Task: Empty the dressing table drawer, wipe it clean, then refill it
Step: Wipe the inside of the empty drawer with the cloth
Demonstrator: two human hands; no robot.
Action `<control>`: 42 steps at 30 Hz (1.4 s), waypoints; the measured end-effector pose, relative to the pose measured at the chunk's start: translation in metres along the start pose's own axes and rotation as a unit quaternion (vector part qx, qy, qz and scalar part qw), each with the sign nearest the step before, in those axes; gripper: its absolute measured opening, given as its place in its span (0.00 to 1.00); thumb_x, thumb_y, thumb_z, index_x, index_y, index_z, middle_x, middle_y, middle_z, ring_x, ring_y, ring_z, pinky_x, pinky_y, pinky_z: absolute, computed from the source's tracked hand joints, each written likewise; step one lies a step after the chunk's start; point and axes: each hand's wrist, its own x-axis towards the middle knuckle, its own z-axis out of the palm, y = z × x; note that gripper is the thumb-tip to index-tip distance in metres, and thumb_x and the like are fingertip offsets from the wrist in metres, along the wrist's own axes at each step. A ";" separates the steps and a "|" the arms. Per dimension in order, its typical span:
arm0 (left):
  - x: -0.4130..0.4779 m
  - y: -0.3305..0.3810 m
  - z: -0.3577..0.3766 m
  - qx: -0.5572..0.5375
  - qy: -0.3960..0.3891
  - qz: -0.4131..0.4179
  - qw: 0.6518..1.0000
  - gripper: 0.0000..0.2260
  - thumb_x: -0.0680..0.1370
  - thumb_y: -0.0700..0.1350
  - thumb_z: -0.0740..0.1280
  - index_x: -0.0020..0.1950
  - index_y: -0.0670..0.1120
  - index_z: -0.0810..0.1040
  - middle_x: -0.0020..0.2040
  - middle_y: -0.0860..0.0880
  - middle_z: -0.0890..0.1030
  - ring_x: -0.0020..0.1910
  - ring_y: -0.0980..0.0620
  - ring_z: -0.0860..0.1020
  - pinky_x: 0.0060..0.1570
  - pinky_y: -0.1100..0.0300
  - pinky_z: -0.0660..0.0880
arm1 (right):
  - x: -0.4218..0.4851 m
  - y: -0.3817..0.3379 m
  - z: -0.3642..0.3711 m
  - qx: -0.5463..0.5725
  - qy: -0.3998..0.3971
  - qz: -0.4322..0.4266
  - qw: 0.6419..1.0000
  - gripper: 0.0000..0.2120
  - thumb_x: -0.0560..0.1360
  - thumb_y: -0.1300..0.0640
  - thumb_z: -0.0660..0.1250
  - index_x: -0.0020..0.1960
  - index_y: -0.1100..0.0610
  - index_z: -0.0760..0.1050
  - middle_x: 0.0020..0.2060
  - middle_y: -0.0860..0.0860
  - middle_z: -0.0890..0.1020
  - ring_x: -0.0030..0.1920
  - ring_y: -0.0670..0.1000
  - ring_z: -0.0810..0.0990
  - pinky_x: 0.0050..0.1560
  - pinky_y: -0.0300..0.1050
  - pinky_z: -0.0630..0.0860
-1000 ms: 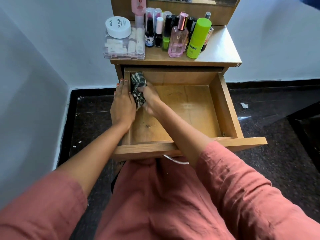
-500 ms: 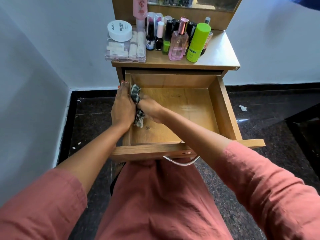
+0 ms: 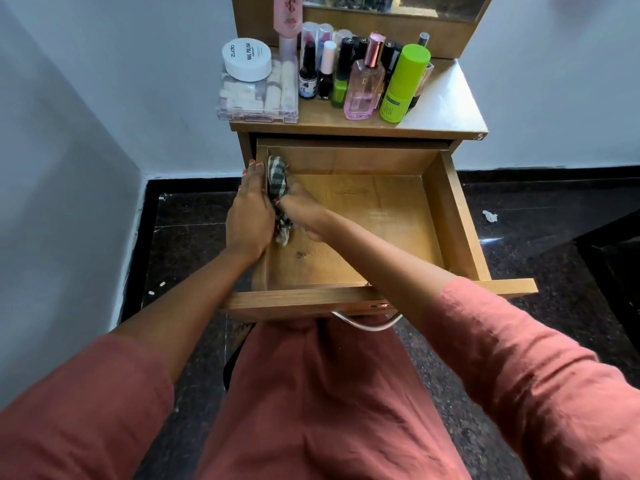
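Observation:
The wooden drawer (image 3: 453, 216) of the dressing table stands pulled out, and nothing lies on its bare bottom. My right hand (image 3: 304, 214) grips a checked black-and-white cloth (image 3: 277, 180) and holds it against the inside of the drawer's left wall. My left hand (image 3: 250, 216) lies flat along the outside and top of that left wall, fingers straight. On the table top (image 3: 446, 109) stand several cosmetic bottles, among them a green bottle (image 3: 403, 83) and a pink perfume bottle (image 3: 363, 84).
A clear plastic box (image 3: 258, 98) with a white round jar (image 3: 246, 58) on it sits at the table top's left. White walls close in on the left. The floor is dark stone, with a scrap of paper (image 3: 489, 215) to the right. A metal handle (image 3: 367, 323) hangs at the drawer front.
My right hand slid the cloth toward me along the drawer's left wall, then back a little toward the rear. My left hand stayed on the wall.

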 end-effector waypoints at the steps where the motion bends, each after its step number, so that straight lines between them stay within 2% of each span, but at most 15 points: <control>1: 0.000 0.001 0.000 -0.005 0.001 -0.006 1.000 0.20 0.81 0.39 0.50 0.74 0.43 0.59 0.75 0.45 0.61 0.71 0.44 0.65 0.69 0.50 0.65 | -0.004 0.006 0.002 -0.009 -0.015 0.011 1.000 0.18 0.80 0.61 0.53 0.69 0.55 0.61 0.54 0.56 0.75 0.53 0.53 0.74 0.55 0.48 0.72; 4: -0.001 0.003 0.000 -0.012 0.002 -0.021 1.000 0.20 0.81 0.39 0.50 0.74 0.45 0.58 0.75 0.47 0.59 0.72 0.45 0.64 0.68 0.51 0.63 | -0.015 0.027 0.007 -0.019 -0.068 0.050 0.996 0.19 0.78 0.60 0.56 0.69 0.53 0.60 0.58 0.57 0.77 0.58 0.56 0.75 0.62 0.57 0.73; 7: -0.003 0.004 -0.001 -0.012 0.003 -0.024 1.000 0.21 0.80 0.37 0.51 0.74 0.46 0.58 0.76 0.47 0.59 0.71 0.45 0.65 0.67 0.50 0.64 | -0.020 0.023 0.001 0.009 -0.091 0.060 0.994 0.19 0.79 0.62 0.56 0.69 0.56 0.61 0.61 0.60 0.75 0.61 0.58 0.74 0.64 0.57 0.71; 9: -0.002 0.004 -0.001 -0.020 0.002 -0.029 0.999 0.21 0.80 0.37 0.51 0.74 0.46 0.59 0.75 0.47 0.60 0.71 0.44 0.65 0.67 0.49 0.65 | -0.013 0.013 -0.005 0.029 -0.099 0.063 0.993 0.15 0.79 0.63 0.55 0.65 0.60 0.65 0.58 0.63 0.77 0.55 0.57 0.76 0.60 0.56 0.75; 15: -0.001 -0.001 0.001 -0.044 0.001 -0.018 0.999 0.21 0.80 0.38 0.51 0.74 0.46 0.59 0.74 0.47 0.63 0.70 0.45 0.68 0.66 0.48 0.68 | 0.016 -0.020 -0.013 0.031 -0.018 0.051 0.998 0.10 0.79 0.66 0.53 0.56 0.63 0.71 0.41 0.55 0.76 0.41 0.50 0.75 0.42 0.42 0.74; 19: -0.001 -0.001 0.001 -0.055 0.001 -0.019 0.998 0.21 0.80 0.37 0.51 0.74 0.46 0.59 0.75 0.47 0.61 0.72 0.47 0.64 0.70 0.53 0.63 | 0.014 -0.016 -0.009 0.013 -0.003 0.030 0.999 0.14 0.79 0.65 0.53 0.64 0.62 0.69 0.52 0.59 0.78 0.52 0.54 0.77 0.57 0.51 0.74; 22: -0.002 -0.001 0.002 -0.070 0.006 -0.021 0.997 0.20 0.82 0.40 0.50 0.74 0.48 0.59 0.74 0.46 0.63 0.70 0.46 0.67 0.69 0.50 0.66 | 0.001 -0.004 -0.001 0.003 -0.011 0.019 1.000 0.14 0.80 0.62 0.54 0.65 0.59 0.66 0.57 0.59 0.77 0.56 0.56 0.76 0.60 0.51 0.73; 26: -0.001 0.000 0.002 -0.080 0.014 -0.026 0.996 0.20 0.82 0.39 0.50 0.74 0.48 0.59 0.74 0.48 0.62 0.68 0.47 0.69 0.64 0.60 0.66 | -0.021 0.019 0.007 0.009 -0.051 0.069 0.996 0.13 0.78 0.66 0.54 0.62 0.64 0.68 0.53 0.62 0.78 0.51 0.56 0.77 0.56 0.49 0.77; 29: 0.000 -0.001 0.003 -0.086 0.018 -0.017 0.996 0.20 0.81 0.37 0.51 0.74 0.45 0.60 0.74 0.47 0.62 0.69 0.49 0.68 0.60 0.70 0.61 | -0.035 0.029 0.015 -0.028 -0.055 0.114 0.992 0.19 0.77 0.67 0.54 0.67 0.64 0.61 0.47 0.57 0.76 0.48 0.55 0.75 0.42 0.39 0.78; 31: 0.000 -0.002 0.003 -0.094 0.020 -0.015 0.995 0.20 0.81 0.37 0.51 0.74 0.45 0.60 0.75 0.47 0.61 0.71 0.51 0.65 0.63 0.70 0.60 | -0.038 0.029 0.019 -0.024 -0.047 0.141 0.989 0.22 0.77 0.66 0.53 0.70 0.61 0.56 0.56 0.59 0.74 0.57 0.57 0.73 0.55 0.47 0.77; 33: -0.001 -0.002 0.003 -0.098 0.024 -0.013 0.995 0.20 0.81 0.37 0.51 0.74 0.45 0.60 0.75 0.47 0.61 0.69 0.55 0.65 0.58 0.75 0.59 | -0.040 0.026 0.017 -0.007 -0.045 0.157 0.987 0.16 0.78 0.65 0.51 0.65 0.60 0.60 0.53 0.58 0.75 0.56 0.55 0.73 0.61 0.48 0.74; 35: -0.001 -0.003 0.003 -0.103 0.025 -0.011 0.994 0.20 0.82 0.37 0.51 0.74 0.45 0.60 0.74 0.47 0.62 0.67 0.54 0.68 0.51 0.78 0.59 | -0.042 0.020 0.012 -0.006 -0.052 0.154 0.987 0.16 0.78 0.66 0.52 0.65 0.63 0.62 0.45 0.55 0.74 0.41 0.49 0.76 0.39 0.36 0.77; 37: -0.001 -0.004 0.004 -0.102 0.025 -0.009 0.994 0.20 0.82 0.37 0.51 0.74 0.45 0.60 0.74 0.47 0.63 0.65 0.50 0.71 0.49 0.78 0.60 | -0.043 0.017 0.010 0.001 -0.049 0.160 0.986 0.14 0.78 0.67 0.52 0.63 0.64 0.64 0.44 0.56 0.74 0.35 0.48 0.78 0.24 0.35 0.71; 39: 0.001 -0.005 0.005 -0.100 0.024 -0.009 0.995 0.20 0.81 0.37 0.51 0.74 0.45 0.60 0.74 0.47 0.63 0.66 0.49 0.71 0.49 0.77 0.61 | -0.040 0.017 0.013 0.004 -0.028 0.168 0.985 0.16 0.76 0.69 0.52 0.64 0.65 0.64 0.50 0.59 0.76 0.46 0.53 0.78 0.31 0.38 0.72; 42: 0.001 -0.006 0.006 -0.101 0.022 -0.017 0.995 0.20 0.81 0.37 0.51 0.74 0.46 0.60 0.74 0.47 0.63 0.69 0.50 0.69 0.53 0.76 0.63 | -0.034 0.022 0.022 0.029 0.000 0.184 0.983 0.16 0.76 0.69 0.52 0.63 0.63 0.63 0.48 0.58 0.76 0.48 0.55 0.77 0.42 0.43 0.77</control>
